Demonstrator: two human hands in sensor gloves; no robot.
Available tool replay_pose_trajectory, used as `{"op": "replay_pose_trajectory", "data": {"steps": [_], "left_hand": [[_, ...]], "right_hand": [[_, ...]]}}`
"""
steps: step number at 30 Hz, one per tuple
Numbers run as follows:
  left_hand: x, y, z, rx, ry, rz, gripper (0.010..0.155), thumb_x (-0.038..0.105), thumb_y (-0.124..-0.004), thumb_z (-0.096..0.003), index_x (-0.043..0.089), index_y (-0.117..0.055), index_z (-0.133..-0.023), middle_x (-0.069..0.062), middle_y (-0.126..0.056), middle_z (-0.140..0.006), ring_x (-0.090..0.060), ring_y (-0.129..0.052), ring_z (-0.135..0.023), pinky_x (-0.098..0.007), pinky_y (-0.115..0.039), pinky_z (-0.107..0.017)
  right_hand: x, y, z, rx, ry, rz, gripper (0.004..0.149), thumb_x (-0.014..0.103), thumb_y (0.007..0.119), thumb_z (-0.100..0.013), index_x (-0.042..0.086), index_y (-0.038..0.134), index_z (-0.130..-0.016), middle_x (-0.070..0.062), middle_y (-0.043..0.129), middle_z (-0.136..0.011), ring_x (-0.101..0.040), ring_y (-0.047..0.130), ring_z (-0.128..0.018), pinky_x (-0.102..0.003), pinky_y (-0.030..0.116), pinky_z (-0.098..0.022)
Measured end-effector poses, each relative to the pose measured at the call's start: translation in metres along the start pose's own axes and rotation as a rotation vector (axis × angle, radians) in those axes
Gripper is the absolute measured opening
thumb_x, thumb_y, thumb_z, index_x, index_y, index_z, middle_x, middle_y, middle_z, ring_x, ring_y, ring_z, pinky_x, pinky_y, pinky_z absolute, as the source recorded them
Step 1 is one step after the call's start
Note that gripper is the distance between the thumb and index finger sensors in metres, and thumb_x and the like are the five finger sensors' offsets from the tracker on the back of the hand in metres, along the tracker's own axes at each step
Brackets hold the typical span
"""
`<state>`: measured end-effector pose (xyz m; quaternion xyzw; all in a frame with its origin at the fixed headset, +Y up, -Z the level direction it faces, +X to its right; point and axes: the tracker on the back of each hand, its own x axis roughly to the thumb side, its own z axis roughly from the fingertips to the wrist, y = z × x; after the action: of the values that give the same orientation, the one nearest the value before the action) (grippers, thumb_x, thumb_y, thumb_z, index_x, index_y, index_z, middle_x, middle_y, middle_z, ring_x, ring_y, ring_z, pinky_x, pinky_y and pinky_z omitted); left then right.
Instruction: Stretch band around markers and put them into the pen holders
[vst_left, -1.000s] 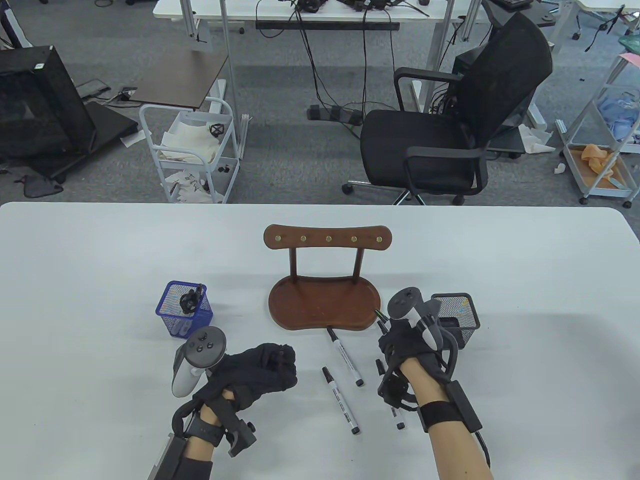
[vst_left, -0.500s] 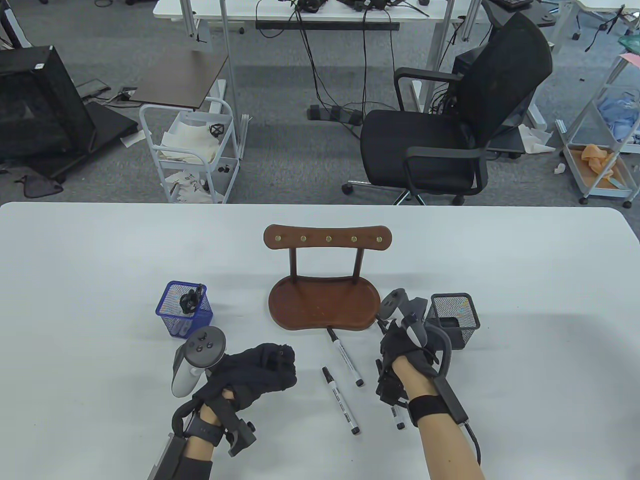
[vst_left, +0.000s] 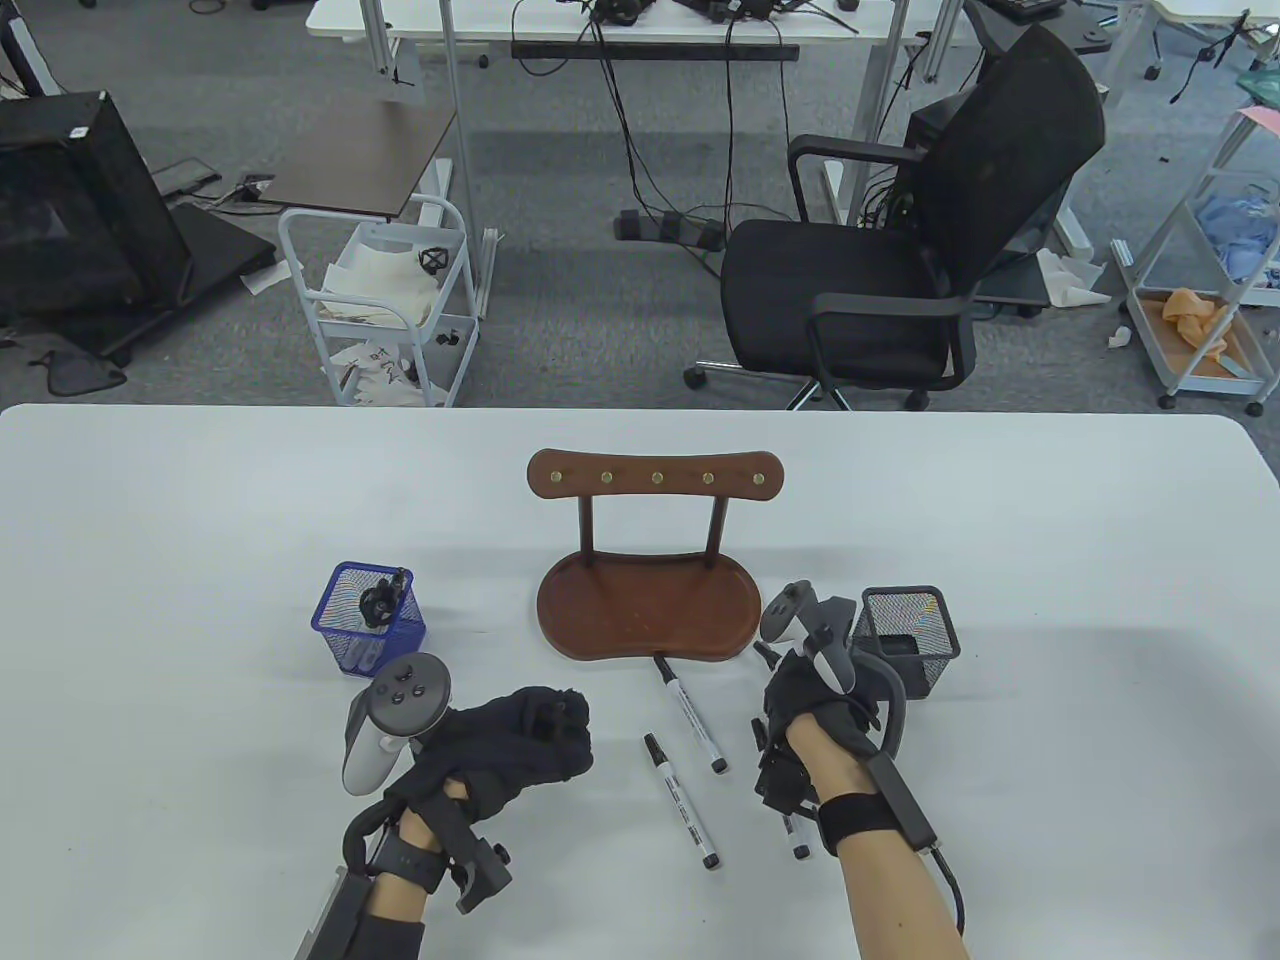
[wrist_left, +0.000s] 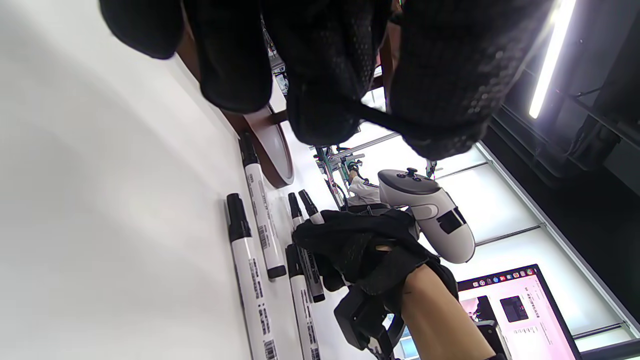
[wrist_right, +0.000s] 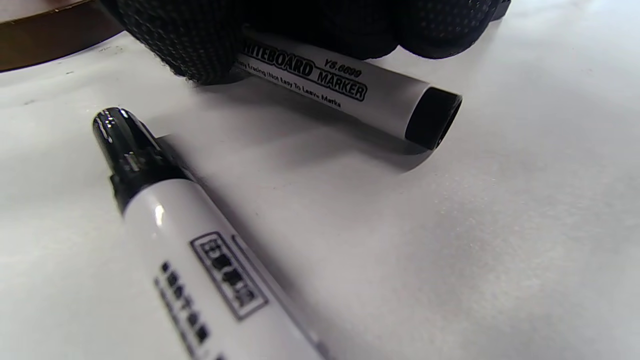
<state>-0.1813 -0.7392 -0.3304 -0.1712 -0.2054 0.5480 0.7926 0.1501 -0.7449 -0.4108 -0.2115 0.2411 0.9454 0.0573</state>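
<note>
Office floor fills the upper half of the table view: a black mesh chair (vst_left: 900, 260) at upper right, a white wire cart (vst_left: 375, 300) at upper left, cables hanging from a desk along the top edge. White table (vst_left: 150, 520) occupies the lower half. At frame centre stands a brown wooden tray with a peg rail (vst_left: 645, 600). Blue mesh pen holder (vst_left: 368, 620) sits left of the tray and already contains dark items, too small to identify. Black mesh pen holder (vst_left: 912, 635) sits right of the tray, just beyond the right hand. Two whiteboard markers lie loose below the tray: upper marker (vst_left: 690, 712) with its cap touching the tray's front edge, lower marker (vst_left: 682, 800) below and slightly left, both slanting toward the lower right. Left hand (vst_left: 520, 740), lower left of centre, rests near the table with fingers curled into a fist; nothing visible in its grasp. Right hand (vst_left: 815, 705), lower right of centre, is down on the table over further markers; the right wrist view shows its gloved fingers (wrist_right: 200, 40) curled onto a whiteboard marker (wrist_right: 350, 90) lying flat on the table, with another marker (wrist_right: 200, 260) loose beside it in the foreground. Left wrist view shows about four markers side by side near that hand. Band not discernible in any view.
</note>
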Motion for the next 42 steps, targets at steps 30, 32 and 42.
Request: {"op": "replay_pose_trajectory", "data": {"steps": [30, 32, 42], "left_hand": [[-0.001, 0.0, 0.0, 0.001, -0.002, 0.0, 0.067, 0.042, -0.096, -0.0482, 0.01, -0.071, -0.102, -0.004, -0.097, -0.088, -0.038, -0.082, -0.093, -0.069, -0.058, -0.073], [-0.001, 0.0, 0.0, 0.001, -0.001, 0.0, 0.067, 0.042, -0.096, -0.0481, 0.009, -0.071, -0.102, -0.004, -0.097, -0.088, -0.039, -0.082, -0.093, -0.069, -0.058, -0.073], [-0.001, -0.001, 0.0, -0.001, 0.004, -0.001, 0.068, 0.042, -0.096, -0.0483, 0.01, -0.071, -0.102, -0.004, -0.096, -0.088, -0.039, -0.081, -0.094, -0.069, -0.057, -0.073]], "right_hand": [[-0.03, -0.013, 0.041, 0.21, -0.274, -0.223, 0.04, 0.035, 0.071, -0.055, 0.019, 0.06, -0.09, -0.012, 0.083, -0.095, -0.037, 0.093, -0.077, -0.055, 0.082, -0.059], [-0.032, -0.011, 0.041, 0.211, -0.274, -0.231, 0.04, 0.035, 0.071, -0.055, 0.019, 0.06, -0.09, -0.011, 0.085, -0.093, -0.036, 0.095, -0.075, -0.055, 0.083, -0.058], [-0.044, 0.008, 0.043, 0.206, -0.271, -0.237, 0.043, 0.03, 0.068, -0.057, 0.023, 0.05, -0.095, -0.002, 0.079, -0.086, -0.028, 0.088, -0.07, -0.058, 0.074, -0.063]]}}
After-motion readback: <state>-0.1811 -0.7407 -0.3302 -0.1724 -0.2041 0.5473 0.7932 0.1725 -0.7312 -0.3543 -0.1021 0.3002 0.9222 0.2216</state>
